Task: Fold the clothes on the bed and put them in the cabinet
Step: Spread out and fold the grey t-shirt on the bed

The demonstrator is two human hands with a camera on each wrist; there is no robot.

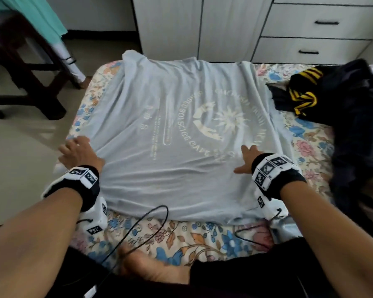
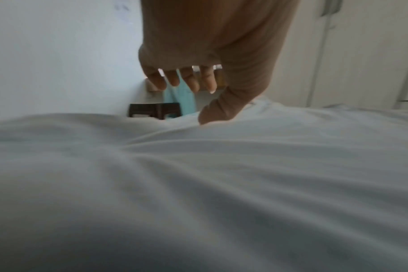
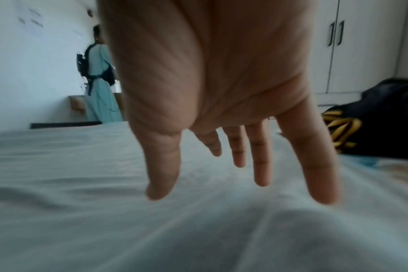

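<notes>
Both the left hand and right hand, fingers spread wide and holding nothing, should press outward evenly to flatten the pale blue printed cotton T-shirt toward the flowered bed's side edges before folding.

A T-shirt lies spread across the bed from its near edge to its far edge, a heap of clothes at the bed's right edge, the cabinet behind the far edge.

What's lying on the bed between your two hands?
Only the spread light blue T-shirt with its pale print lies between the left hand and the right hand, as the head view shows.
</notes>
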